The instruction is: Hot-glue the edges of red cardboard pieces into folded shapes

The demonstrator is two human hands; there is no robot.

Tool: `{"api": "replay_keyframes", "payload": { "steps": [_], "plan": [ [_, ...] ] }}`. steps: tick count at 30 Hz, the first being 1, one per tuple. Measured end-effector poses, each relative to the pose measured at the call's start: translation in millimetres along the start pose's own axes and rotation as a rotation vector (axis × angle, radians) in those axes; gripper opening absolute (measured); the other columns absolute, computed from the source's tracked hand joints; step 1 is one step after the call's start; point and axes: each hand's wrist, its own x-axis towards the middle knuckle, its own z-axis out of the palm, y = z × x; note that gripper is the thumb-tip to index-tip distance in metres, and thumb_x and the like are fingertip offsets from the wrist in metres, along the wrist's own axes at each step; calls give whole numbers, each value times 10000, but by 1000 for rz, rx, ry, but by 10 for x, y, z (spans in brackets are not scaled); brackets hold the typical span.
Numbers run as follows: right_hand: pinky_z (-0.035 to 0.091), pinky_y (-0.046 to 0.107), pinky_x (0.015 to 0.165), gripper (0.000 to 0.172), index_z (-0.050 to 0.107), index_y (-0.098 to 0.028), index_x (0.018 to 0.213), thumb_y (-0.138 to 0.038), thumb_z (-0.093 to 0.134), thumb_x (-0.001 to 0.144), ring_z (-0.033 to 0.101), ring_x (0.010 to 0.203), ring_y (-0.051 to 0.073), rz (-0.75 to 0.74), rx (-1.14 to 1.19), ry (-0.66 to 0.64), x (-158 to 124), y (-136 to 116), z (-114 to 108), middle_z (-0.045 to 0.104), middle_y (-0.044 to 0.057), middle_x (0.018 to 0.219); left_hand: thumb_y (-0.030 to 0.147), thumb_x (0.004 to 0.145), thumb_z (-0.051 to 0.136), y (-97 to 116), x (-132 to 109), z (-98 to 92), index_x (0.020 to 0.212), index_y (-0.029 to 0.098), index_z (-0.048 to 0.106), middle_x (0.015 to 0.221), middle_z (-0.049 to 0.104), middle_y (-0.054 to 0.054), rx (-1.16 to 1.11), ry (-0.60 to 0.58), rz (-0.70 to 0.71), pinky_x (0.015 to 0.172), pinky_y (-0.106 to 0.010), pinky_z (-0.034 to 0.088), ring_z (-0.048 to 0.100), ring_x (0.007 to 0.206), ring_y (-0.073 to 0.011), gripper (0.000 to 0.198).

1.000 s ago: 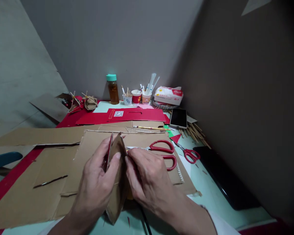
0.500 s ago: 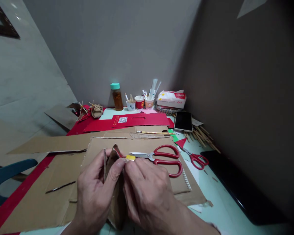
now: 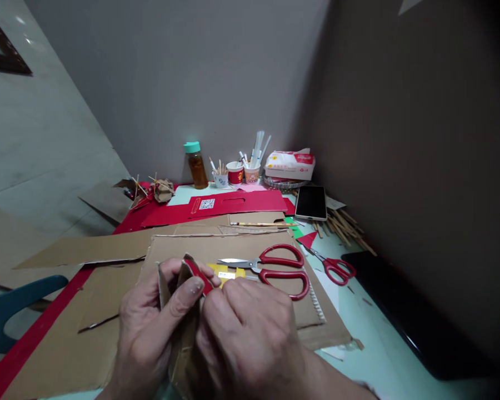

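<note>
My left hand (image 3: 150, 328) and my right hand (image 3: 244, 328) both grip a small folded cardboard piece (image 3: 183, 333), brown outside and red inside, held upright low in the middle of the view. My left thumb presses on its top edge. Just behind my right hand lie a yellow utility knife (image 3: 227, 272) and large red-handled scissors (image 3: 270, 266) on a brown cardboard sheet (image 3: 233, 247).
Small red scissors (image 3: 333, 268) lie to the right. Further back are a red card box blank (image 3: 220, 203), a thin brush (image 3: 260, 224), a phone (image 3: 311, 202), wooden sticks (image 3: 344, 225), a teal-capped bottle (image 3: 195, 165), cups of pens (image 3: 235, 173) and a tissue pack (image 3: 289, 164). A dark wall stands at right.
The cardboard piece and both hands have dropped lower in view and the piece has tilted. The yellow knife behind my right hand has come into sight. The camera shifted slightly.
</note>
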Motion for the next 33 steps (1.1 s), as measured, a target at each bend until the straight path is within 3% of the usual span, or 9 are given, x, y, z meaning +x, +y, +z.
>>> {"api": "replay_keyframes", "payload": {
  "steps": [5,9,11,14,17,20,22,26,33],
  "plan": [
    [311,347,489,221,599,-181,677,-139,521,879,448,509,165,3,-4,-4,2,26,-12,506,11,575,434,863,725,68,-13,103,1217,361,653,871,677,42,63,93,95,731,-223,501,608,765,-149,368],
    [343,349,516,218,596,-172,727,-152,507,925,487,543,171,29,19,-18,4,19,-30,545,21,611,417,861,737,107,32,74,1087,325,669,924,684,37,69,65,128,768,-211,516,626,801,-141,254],
    [414,353,555,157,626,-139,880,-225,513,947,553,621,206,82,52,-21,5,12,-33,613,56,706,410,861,739,123,54,43,1077,316,655,883,701,38,34,58,119,719,-193,531,643,779,-137,250],
    [548,431,665,297,595,-80,1134,-287,523,933,651,786,288,205,151,-61,-10,8,3,693,139,907,387,862,741,130,59,30,1072,319,644,877,743,42,-74,114,94,652,-185,545,651,706,-125,241],
    [615,436,749,390,509,-41,1288,-152,447,919,712,920,301,229,239,-120,-65,6,88,722,192,1078,332,854,756,107,48,52,1027,310,669,947,773,29,-202,121,102,785,-235,585,705,861,-164,195],
    [621,455,844,476,427,-34,1374,-59,373,902,709,1048,317,182,188,-90,-147,-4,170,702,247,1187,301,865,744,84,46,53,998,293,727,1048,783,14,-216,114,132,895,-242,573,702,1013,-181,134],
    [618,480,832,502,402,-27,1389,-38,376,888,702,1043,336,158,112,-99,-188,-12,189,698,269,1173,293,881,723,76,54,20,994,288,767,1088,788,16,-194,129,163,905,-195,556,693,1042,-166,121],
    [617,437,657,509,418,3,1367,-15,419,857,704,872,321,101,-54,-148,-186,-22,146,731,209,1006,304,871,736,56,91,-105,1021,294,803,1031,819,19,-155,128,200,804,-119,563,728,943,-138,164],
    [592,380,602,382,515,60,1282,-51,340,961,692,827,295,-14,-222,-44,-97,-27,97,745,208,945,349,851,749,53,71,-155,974,309,810,966,824,12,-128,150,182,772,-147,589,735,856,-152,143]
  ]
}}
